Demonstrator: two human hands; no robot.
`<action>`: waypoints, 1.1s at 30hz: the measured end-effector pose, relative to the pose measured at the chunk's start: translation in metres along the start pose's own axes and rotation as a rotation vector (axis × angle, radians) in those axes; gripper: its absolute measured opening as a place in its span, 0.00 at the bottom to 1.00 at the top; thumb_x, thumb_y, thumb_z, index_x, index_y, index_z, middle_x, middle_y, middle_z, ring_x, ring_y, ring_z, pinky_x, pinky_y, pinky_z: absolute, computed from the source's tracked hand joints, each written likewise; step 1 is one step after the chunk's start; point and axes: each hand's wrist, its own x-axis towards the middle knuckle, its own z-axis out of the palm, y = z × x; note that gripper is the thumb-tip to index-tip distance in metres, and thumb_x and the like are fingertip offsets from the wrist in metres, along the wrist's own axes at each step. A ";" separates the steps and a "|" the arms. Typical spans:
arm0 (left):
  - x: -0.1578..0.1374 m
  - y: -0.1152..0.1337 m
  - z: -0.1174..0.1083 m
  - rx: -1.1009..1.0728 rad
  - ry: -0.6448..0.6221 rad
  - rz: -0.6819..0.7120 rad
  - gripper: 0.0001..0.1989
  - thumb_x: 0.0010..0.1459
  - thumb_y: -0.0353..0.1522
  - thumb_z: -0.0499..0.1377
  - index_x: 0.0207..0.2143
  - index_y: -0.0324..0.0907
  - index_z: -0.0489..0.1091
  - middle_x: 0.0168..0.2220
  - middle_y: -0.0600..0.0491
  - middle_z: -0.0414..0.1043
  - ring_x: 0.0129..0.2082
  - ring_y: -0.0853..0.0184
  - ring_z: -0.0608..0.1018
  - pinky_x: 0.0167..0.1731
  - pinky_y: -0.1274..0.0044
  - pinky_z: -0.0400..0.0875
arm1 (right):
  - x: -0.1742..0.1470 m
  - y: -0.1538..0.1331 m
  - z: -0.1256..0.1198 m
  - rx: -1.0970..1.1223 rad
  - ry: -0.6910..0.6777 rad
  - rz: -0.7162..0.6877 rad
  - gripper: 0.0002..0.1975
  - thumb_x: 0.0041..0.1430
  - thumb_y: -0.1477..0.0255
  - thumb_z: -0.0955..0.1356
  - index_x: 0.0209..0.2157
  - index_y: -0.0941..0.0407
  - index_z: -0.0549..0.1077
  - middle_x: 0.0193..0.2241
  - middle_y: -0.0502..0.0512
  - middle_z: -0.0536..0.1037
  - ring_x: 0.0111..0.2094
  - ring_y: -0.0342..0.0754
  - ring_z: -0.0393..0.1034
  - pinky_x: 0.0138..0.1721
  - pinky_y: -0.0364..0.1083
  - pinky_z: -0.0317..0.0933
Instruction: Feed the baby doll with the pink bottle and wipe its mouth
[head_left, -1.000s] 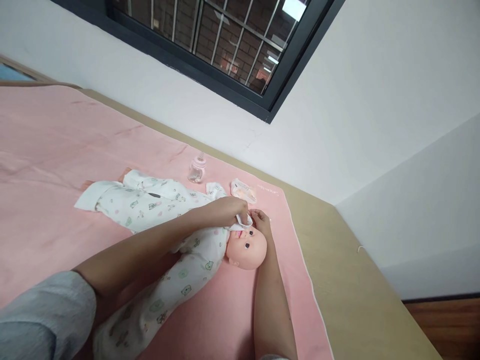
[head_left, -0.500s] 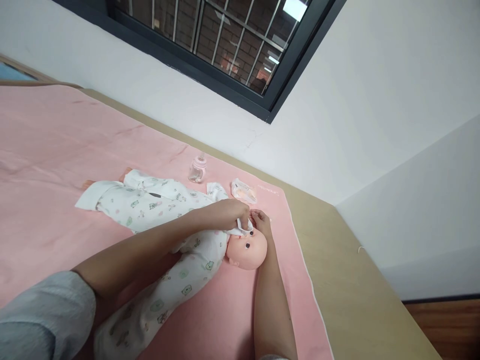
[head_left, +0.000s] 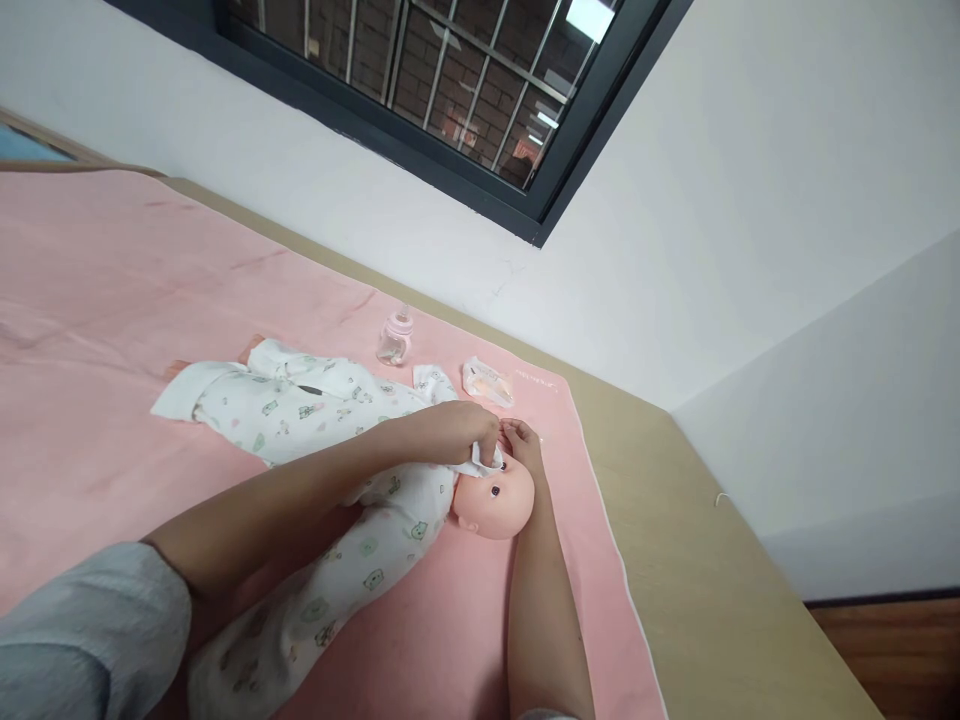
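A baby doll [head_left: 491, 505] in a white printed sleepsuit [head_left: 330, 400] lies on its back, its bald head to the right. My left hand [head_left: 461, 430] reaches across the doll's chest, fingers closed on a small white cloth [head_left: 484, 460]. This cloth touches the doll's face around the mouth and cheek and hides that part. Beyond the far side of the head lies my right hand [head_left: 523, 440], fingers extended and slightly bent. My right wrist and forearm run along the crown of the head. No object shows in that hand.
A pink-topped baby bottle [head_left: 395, 338] stands behind the doll. Beside it lies a small clear-and-white packet [head_left: 487, 381]. Everything rests on a pink mat [head_left: 97, 290] over a wooden surface [head_left: 675, 520]. Behind rises a white wall with a dark-framed window [head_left: 450, 170].
My left hand has shifted very slightly with the cloth at the doll's face, and the cloth's edge sits a little differently. My right hand and the doll's body look the same.
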 end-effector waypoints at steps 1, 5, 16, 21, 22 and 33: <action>0.000 0.001 -0.001 0.004 -0.009 -0.011 0.25 0.38 0.13 0.51 0.31 0.44 0.78 0.36 0.54 0.76 0.38 0.64 0.74 0.32 0.78 0.61 | 0.000 0.000 0.000 -0.001 -0.001 -0.004 0.12 0.45 0.64 0.72 0.32 0.55 0.74 0.32 0.53 0.79 0.40 0.49 0.74 0.46 0.49 0.67; -0.002 0.004 -0.002 0.050 -0.045 -0.043 0.28 0.38 0.13 0.50 0.34 0.44 0.79 0.38 0.54 0.77 0.40 0.63 0.75 0.34 0.78 0.62 | 0.001 0.000 0.000 0.003 -0.003 -0.007 0.12 0.44 0.64 0.73 0.31 0.55 0.74 0.33 0.53 0.79 0.38 0.48 0.74 0.48 0.49 0.66; 0.001 -0.008 -0.001 0.097 0.142 -0.138 0.27 0.42 0.14 0.49 0.36 0.43 0.79 0.40 0.52 0.76 0.40 0.64 0.74 0.34 0.76 0.62 | -0.007 -0.006 0.002 -0.014 -0.008 -0.033 0.10 0.48 0.67 0.71 0.33 0.56 0.75 0.37 0.55 0.79 0.39 0.47 0.73 0.48 0.48 0.66; 0.005 -0.007 0.001 0.128 0.091 -0.158 0.28 0.41 0.14 0.49 0.37 0.44 0.80 0.41 0.52 0.76 0.40 0.63 0.74 0.34 0.75 0.62 | -0.007 -0.006 0.003 -0.009 0.004 -0.030 0.10 0.47 0.67 0.71 0.32 0.56 0.75 0.36 0.54 0.79 0.40 0.47 0.73 0.49 0.48 0.65; 0.005 -0.007 0.001 0.129 0.086 -0.165 0.28 0.41 0.14 0.50 0.37 0.44 0.80 0.41 0.52 0.76 0.40 0.64 0.74 0.34 0.75 0.62 | -0.007 -0.006 0.003 -0.007 0.002 -0.031 0.10 0.47 0.67 0.71 0.33 0.56 0.75 0.36 0.54 0.79 0.40 0.47 0.73 0.49 0.48 0.65; 0.002 -0.013 0.002 0.097 0.083 -0.146 0.28 0.40 0.14 0.50 0.36 0.44 0.80 0.39 0.54 0.77 0.40 0.63 0.75 0.35 0.76 0.63 | -0.002 -0.001 0.001 0.015 -0.001 -0.008 0.12 0.46 0.66 0.71 0.34 0.56 0.75 0.36 0.53 0.79 0.39 0.46 0.73 0.50 0.49 0.65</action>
